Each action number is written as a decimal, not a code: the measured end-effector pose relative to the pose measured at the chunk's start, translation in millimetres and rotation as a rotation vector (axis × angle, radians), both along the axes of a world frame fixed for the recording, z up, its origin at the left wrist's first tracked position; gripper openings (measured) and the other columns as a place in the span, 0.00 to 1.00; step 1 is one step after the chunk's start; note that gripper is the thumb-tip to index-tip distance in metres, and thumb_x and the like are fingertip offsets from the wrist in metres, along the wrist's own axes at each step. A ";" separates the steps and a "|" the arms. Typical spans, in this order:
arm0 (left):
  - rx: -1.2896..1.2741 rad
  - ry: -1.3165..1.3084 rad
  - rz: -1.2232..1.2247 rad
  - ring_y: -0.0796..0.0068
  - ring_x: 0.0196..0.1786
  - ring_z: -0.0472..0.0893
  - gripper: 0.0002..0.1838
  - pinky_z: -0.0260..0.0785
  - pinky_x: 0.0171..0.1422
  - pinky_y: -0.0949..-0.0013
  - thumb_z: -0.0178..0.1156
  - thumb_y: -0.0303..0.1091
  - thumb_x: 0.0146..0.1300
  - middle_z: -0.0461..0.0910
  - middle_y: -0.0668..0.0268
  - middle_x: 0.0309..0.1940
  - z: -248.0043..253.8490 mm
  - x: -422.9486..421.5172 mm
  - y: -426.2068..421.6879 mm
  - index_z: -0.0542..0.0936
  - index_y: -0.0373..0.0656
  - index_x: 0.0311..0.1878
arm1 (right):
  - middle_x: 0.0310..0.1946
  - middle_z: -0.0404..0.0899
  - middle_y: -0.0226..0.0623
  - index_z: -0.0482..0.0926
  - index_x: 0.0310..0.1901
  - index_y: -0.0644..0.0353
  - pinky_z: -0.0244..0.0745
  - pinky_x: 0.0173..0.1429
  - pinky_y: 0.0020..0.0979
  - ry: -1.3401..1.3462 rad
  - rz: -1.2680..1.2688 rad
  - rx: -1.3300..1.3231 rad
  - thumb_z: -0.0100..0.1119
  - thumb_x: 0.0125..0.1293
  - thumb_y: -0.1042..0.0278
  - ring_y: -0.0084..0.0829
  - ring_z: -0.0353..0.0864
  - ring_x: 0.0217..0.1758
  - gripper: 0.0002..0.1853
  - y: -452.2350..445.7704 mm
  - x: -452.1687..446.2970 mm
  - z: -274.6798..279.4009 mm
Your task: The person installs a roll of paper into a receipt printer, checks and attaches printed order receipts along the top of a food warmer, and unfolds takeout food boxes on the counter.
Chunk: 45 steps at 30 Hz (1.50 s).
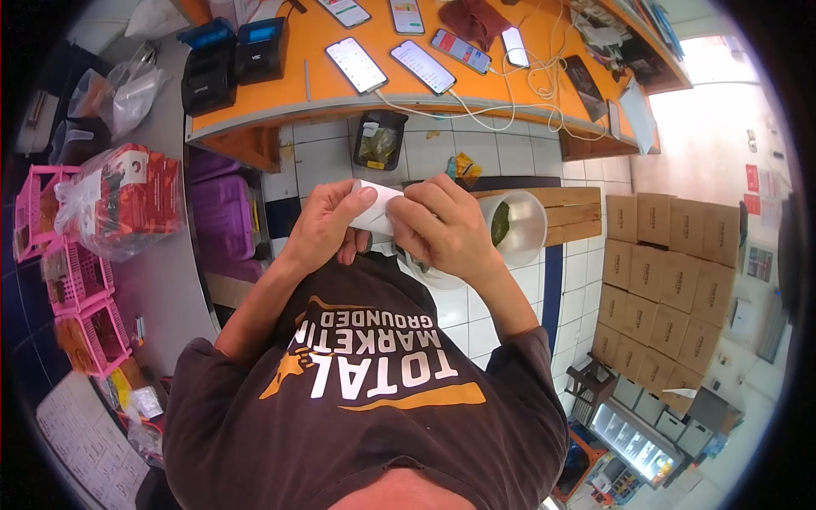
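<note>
In front of my dark T-shirt (374, 340), both hands hold one small white slip of paper (376, 211), which looks folded or rolled. My left hand (330, 223) grips its left end, thumb on top. The fingers of my right hand (444, 223) are bent and pinch the right end. Anything printed on the paper cannot be read from here. Just beyond the hands, a black tray (369, 162) with a plastic-wrapped green item sits low down. Right of my right hand is a translucent white tub (531, 228) with something green inside, partly covered by that hand.
An orange desk (289, 110) ahead carries several phones on white cables and two black receipt printers (260, 51). At left, a plastic bag of red packets (127, 200) rests on a grey counter (161, 297). Cardboard boxes (667, 289) are stacked at right, near a wooden bench (578, 212).
</note>
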<state>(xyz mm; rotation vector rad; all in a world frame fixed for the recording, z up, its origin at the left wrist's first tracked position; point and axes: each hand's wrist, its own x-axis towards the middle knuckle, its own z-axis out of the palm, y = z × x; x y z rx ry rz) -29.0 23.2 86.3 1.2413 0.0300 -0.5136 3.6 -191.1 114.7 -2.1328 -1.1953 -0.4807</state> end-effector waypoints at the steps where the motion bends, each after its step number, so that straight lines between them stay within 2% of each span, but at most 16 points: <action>1: -0.001 0.000 0.007 0.82 0.13 0.75 0.24 0.65 0.17 0.78 0.52 0.50 0.81 0.78 0.66 0.19 1.1 -1.5 0.5 0.82 0.33 0.47 | 0.36 0.78 0.34 0.81 0.42 0.59 0.77 0.38 0.34 0.010 0.003 0.017 0.71 0.53 0.76 0.35 0.77 0.34 0.14 0.1 -1.7 -0.9; 6: -0.049 0.064 -0.026 0.84 0.12 0.75 0.24 0.63 0.15 0.80 0.51 0.49 0.81 0.77 0.67 0.17 0.7 -9.2 -0.4 0.82 0.34 0.46 | 0.35 0.79 0.36 0.82 0.42 0.61 0.75 0.35 0.34 0.072 0.031 0.078 0.70 0.53 0.80 0.37 0.77 0.33 0.14 1.0 -8.6 -1.1; 11: -0.110 0.083 -0.040 0.82 0.11 0.72 0.23 0.63 0.14 0.79 0.51 0.50 0.81 0.76 0.67 0.17 -5.6 -17.1 -3.8 0.80 0.38 0.40 | 0.34 0.78 0.36 0.81 0.42 0.61 0.75 0.37 0.36 0.128 0.000 0.110 0.67 0.52 0.81 0.39 0.76 0.33 0.14 2.4 -17.7 -0.7; 23: -0.165 0.254 -0.028 0.82 0.10 0.70 0.25 0.62 0.13 0.78 0.51 0.52 0.80 0.76 0.66 0.17 -11.3 -35.2 -6.4 0.81 0.37 0.42 | 0.35 0.78 0.36 0.80 0.42 0.61 0.76 0.38 0.36 0.103 0.080 0.114 0.67 0.51 0.78 0.40 0.77 0.34 0.15 -8.6 -31.8 -23.9; 26: -0.182 0.216 -0.045 0.83 0.10 0.71 0.25 0.62 0.13 0.78 0.50 0.52 0.81 0.76 0.66 0.16 -10.9 -37.7 -1.5 0.81 0.36 0.43 | 0.35 0.79 0.37 0.82 0.40 0.61 0.76 0.36 0.35 0.138 0.040 0.192 0.67 0.50 0.79 0.39 0.78 0.34 0.13 -3.7 -28.5 -15.1; 32: -0.075 0.120 -0.071 0.84 0.11 0.73 0.26 0.62 0.13 0.80 0.49 0.53 0.82 0.77 0.66 0.17 -2.1 -38.4 -2.4 0.80 0.36 0.43 | 0.35 0.78 0.37 0.82 0.41 0.60 0.76 0.37 0.36 0.164 0.039 0.143 0.67 0.52 0.79 0.40 0.77 0.34 0.13 -2.3 -36.0 -11.3; 45: -0.149 0.170 -0.017 0.83 0.10 0.70 0.24 0.61 0.12 0.77 0.51 0.50 0.80 0.76 0.65 0.16 -2.1 -53.4 -11.7 0.80 0.37 0.38 | 0.34 0.77 0.36 0.81 0.40 0.60 0.74 0.37 0.38 0.230 0.011 0.171 0.67 0.51 0.81 0.40 0.76 0.34 0.13 -3.0 -51.1 -16.2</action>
